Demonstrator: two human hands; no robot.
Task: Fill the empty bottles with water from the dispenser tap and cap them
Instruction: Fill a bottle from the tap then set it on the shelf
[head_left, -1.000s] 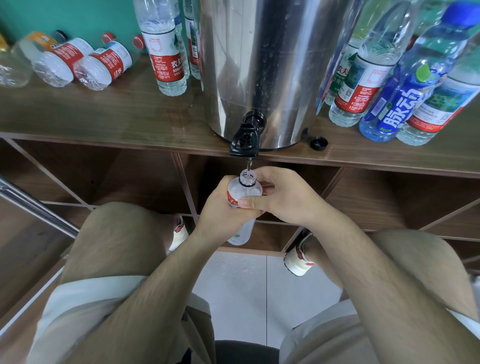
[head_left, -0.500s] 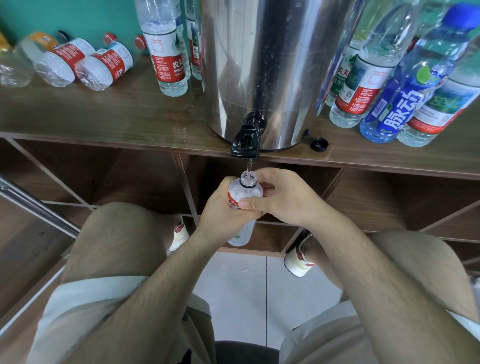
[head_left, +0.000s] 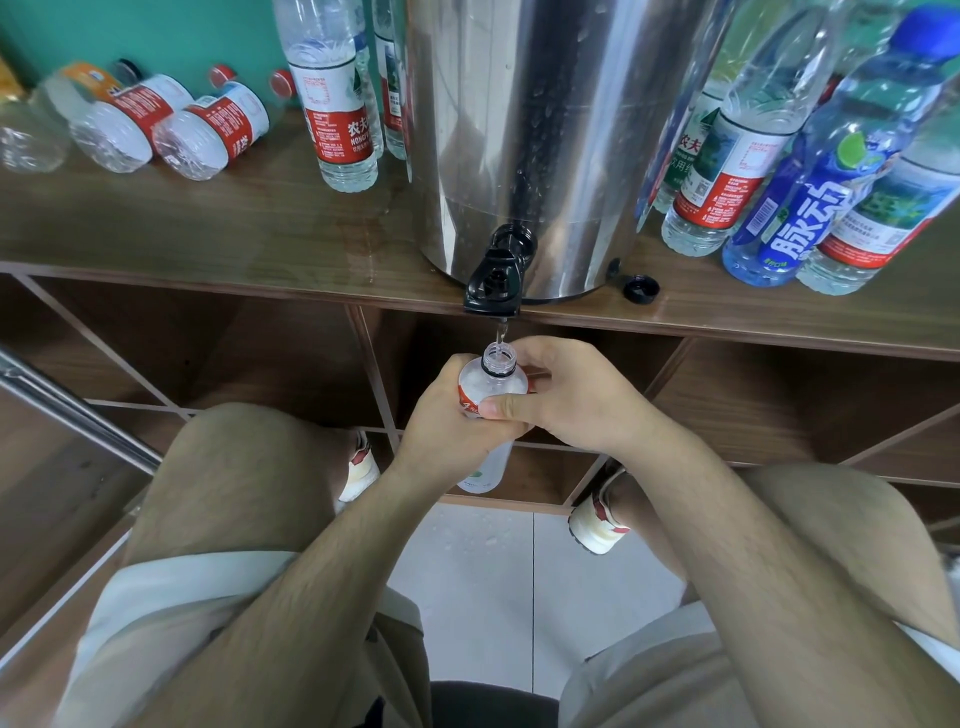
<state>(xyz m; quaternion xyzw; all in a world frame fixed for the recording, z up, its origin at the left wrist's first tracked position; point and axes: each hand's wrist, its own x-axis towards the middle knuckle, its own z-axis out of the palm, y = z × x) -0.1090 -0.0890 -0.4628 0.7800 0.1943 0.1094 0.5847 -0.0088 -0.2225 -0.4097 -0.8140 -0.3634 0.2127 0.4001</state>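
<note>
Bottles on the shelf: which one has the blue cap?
The blue bottle standing right of the dispenser. Its cap, label and tint are blue; the clear bottles beside it carry red, white and green labels.

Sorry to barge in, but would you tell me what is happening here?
A seated person grips an uncapped bottle with the left hand and right hand, its mouth under the black tap of the steel dispenser. A thin stream of water runs into it. A loose black cap lies on the shelf beside the dispenser.
</note>
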